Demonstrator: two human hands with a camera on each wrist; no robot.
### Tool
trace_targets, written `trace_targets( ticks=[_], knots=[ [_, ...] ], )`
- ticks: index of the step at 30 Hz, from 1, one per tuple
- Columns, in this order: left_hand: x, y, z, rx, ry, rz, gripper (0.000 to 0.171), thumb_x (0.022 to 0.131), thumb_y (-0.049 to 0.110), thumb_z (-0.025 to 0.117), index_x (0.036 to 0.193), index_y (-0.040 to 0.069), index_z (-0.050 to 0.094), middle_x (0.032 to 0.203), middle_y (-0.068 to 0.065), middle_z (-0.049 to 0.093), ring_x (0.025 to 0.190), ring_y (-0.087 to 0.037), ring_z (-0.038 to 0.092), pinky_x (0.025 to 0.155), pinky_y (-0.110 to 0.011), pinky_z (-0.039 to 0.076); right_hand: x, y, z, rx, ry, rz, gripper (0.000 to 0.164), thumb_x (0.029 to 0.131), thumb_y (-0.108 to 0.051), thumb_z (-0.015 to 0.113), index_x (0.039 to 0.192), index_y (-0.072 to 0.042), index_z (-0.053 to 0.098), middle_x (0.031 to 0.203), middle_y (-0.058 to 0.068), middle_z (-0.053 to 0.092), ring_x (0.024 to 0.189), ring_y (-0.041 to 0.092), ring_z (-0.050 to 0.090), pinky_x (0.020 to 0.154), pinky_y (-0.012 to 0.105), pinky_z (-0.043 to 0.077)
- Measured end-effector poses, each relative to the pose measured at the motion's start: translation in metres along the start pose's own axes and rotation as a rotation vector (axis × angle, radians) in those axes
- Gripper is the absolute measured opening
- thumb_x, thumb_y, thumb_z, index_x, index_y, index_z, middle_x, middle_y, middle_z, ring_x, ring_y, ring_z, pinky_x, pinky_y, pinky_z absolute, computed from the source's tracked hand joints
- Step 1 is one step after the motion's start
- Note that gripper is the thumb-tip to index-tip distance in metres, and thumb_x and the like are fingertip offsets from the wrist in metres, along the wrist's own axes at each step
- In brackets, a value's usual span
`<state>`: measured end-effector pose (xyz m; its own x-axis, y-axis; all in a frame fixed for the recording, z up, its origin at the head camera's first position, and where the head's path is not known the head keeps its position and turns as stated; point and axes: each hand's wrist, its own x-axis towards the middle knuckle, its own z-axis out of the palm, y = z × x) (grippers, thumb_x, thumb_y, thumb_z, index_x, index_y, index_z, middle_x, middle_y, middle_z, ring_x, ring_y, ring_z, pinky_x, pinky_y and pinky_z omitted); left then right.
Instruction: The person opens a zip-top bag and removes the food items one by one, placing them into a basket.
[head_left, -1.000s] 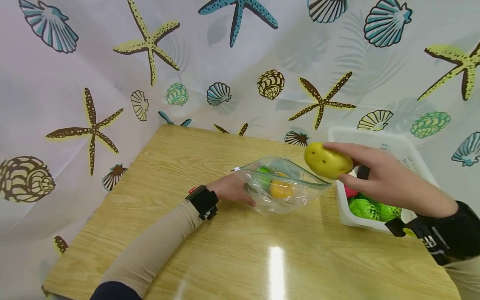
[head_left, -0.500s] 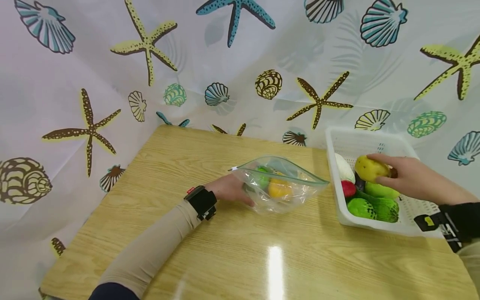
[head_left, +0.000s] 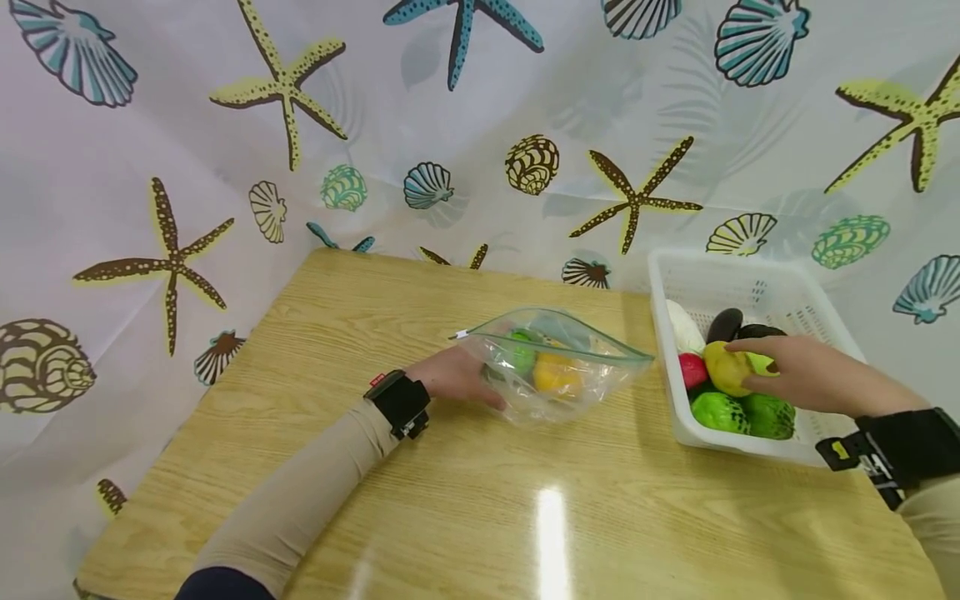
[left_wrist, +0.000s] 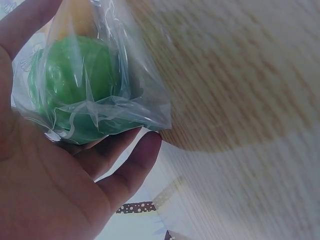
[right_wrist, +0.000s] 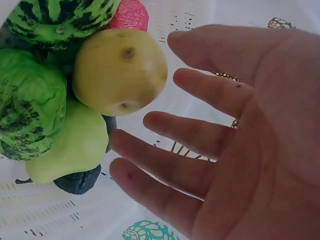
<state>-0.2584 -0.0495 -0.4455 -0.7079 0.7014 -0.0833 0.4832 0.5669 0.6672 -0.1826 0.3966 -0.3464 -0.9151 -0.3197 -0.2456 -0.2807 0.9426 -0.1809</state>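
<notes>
My left hand (head_left: 459, 375) cups the side of a clear zip bag (head_left: 600, 379) whose mouth gapes upward. In the left wrist view, the thumb and fingers lie around the bag (left_wrist: 145, 112), close to a round green fruit or vegetable (left_wrist: 80, 75) inside it. An orange fruit (head_left: 557, 373) also shows through the plastic. At the right, my right hand (head_left: 810, 371) is over the white basket (head_left: 678, 417) beside a yellow potato (head_left: 726, 367). The right wrist view shows its fingers spread, with a gap between them and the potato (right_wrist: 120, 72).
Around the potato in the basket lie green striped produce (head_left: 768, 415), a red one (head_left: 692, 367), a white one (head_left: 684, 327), a dark purple one (head_left: 725, 323) and a light green pear shape (right_wrist: 75, 142). A shell-patterned curtain (head_left: 480, 125) hangs behind the wooden table (head_left: 450, 500).
My right hand has carried the potato from beside the bag's mouth rightward into the basket and let it go among the other produce. The left hand has stayed at the bag.
</notes>
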Motion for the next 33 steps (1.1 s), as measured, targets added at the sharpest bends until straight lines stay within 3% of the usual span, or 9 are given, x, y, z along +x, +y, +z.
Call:
trace_targets(
  ticks=[2,5,8,14,17,21,25,30,33],
  knots=[
    [-0.002,0.002,-0.002,-0.020,0.000,0.022,0.119,0.066,0.045,0.084,0.153,0.015,0.009,0.149,-0.008,0.029,0.128,-0.015,0.027,0.108,-0.044,0.029,0.000,-0.002,0.000,-0.012,0.015,-0.017,0.052,0.088,-0.019,0.066,0.134,0.000,0.050,0.098,0.022,0.066,0.073,0.028,0.059,0.059,0.043,0.053],
    [-0.003,0.003,-0.003,-0.026,0.002,0.038,0.119,0.066,0.045,0.084,0.153,0.013,0.009,0.149,-0.009,0.029,0.129,-0.015,0.026,0.108,-0.044,0.029,0.000,-0.010,-0.002,-0.023,0.060,-0.052,0.048,0.089,-0.018,0.065,0.131,0.000,0.053,0.118,0.025,0.060,0.100,0.038,0.056,0.075,0.055,0.052],
    [-0.003,0.003,-0.002,0.000,0.005,0.041,0.120,0.066,0.046,0.084,0.153,0.013,0.008,0.150,-0.008,0.029,0.129,-0.015,0.026,0.108,-0.043,0.029,0.000,-0.028,-0.006,-0.022,0.107,-0.081,0.044,0.090,-0.018,0.065,0.130,-0.002,0.055,0.120,0.023,0.060,0.103,0.037,0.054,0.079,0.057,0.050],
    [0.000,0.000,0.001,0.003,0.012,0.047,0.121,0.066,0.043,0.085,0.153,0.014,0.007,0.149,-0.007,0.029,0.127,-0.013,0.028,0.108,-0.042,0.029,0.001,-0.080,-0.015,-0.033,0.306,-0.213,0.036,0.088,-0.014,0.065,0.124,-0.011,0.061,0.117,0.013,0.062,0.090,0.019,0.058,0.068,0.042,0.052],
    [0.000,0.000,0.000,-0.012,0.009,0.048,0.122,0.066,0.043,0.085,0.154,0.013,0.007,0.150,-0.007,0.028,0.128,-0.013,0.026,0.108,-0.043,0.029,0.004,-0.105,-0.018,-0.024,0.391,-0.330,0.034,0.088,-0.009,0.064,0.122,-0.013,0.063,0.117,0.008,0.062,0.082,0.011,0.054,0.061,0.035,0.050],
    [0.000,-0.001,0.000,-0.002,0.002,0.054,0.122,0.066,0.045,0.084,0.154,0.013,0.005,0.152,-0.007,0.024,0.131,-0.013,0.021,0.109,-0.042,0.027,0.011,-0.133,-0.021,-0.006,0.460,-0.504,0.030,0.087,-0.004,0.062,0.116,-0.012,0.066,0.113,0.001,0.064,0.086,0.008,0.052,0.059,0.032,0.048],
    [0.000,0.000,-0.001,0.006,0.011,0.054,0.120,0.066,0.045,0.084,0.153,0.014,0.008,0.149,-0.006,0.030,0.127,-0.012,0.027,0.107,-0.042,0.030,0.021,-0.155,-0.021,0.027,0.415,-0.604,0.029,0.090,-0.002,0.057,0.116,-0.009,0.065,0.111,0.000,0.065,0.094,0.007,0.055,0.068,0.035,0.052],
    [-0.004,0.003,-0.003,-0.008,0.017,0.045,0.119,0.067,0.042,0.084,0.153,0.014,0.008,0.148,-0.008,0.030,0.127,-0.015,0.029,0.107,-0.044,0.030,0.041,-0.175,-0.019,0.047,0.231,-0.583,0.031,0.096,-0.001,0.049,0.123,-0.008,0.061,0.119,0.005,0.062,0.106,0.015,0.054,0.083,0.043,0.052],
    [-0.004,0.003,-0.003,-0.019,0.004,0.057,0.116,0.068,0.042,0.084,0.153,0.013,0.010,0.147,-0.009,0.031,0.125,-0.016,0.031,0.107,-0.044,0.031,0.052,-0.179,-0.015,0.050,0.163,-0.559,0.031,0.096,0.001,0.049,0.122,-0.008,0.063,0.118,0.006,0.063,0.106,0.016,0.054,0.085,0.041,0.052]
  ],
)
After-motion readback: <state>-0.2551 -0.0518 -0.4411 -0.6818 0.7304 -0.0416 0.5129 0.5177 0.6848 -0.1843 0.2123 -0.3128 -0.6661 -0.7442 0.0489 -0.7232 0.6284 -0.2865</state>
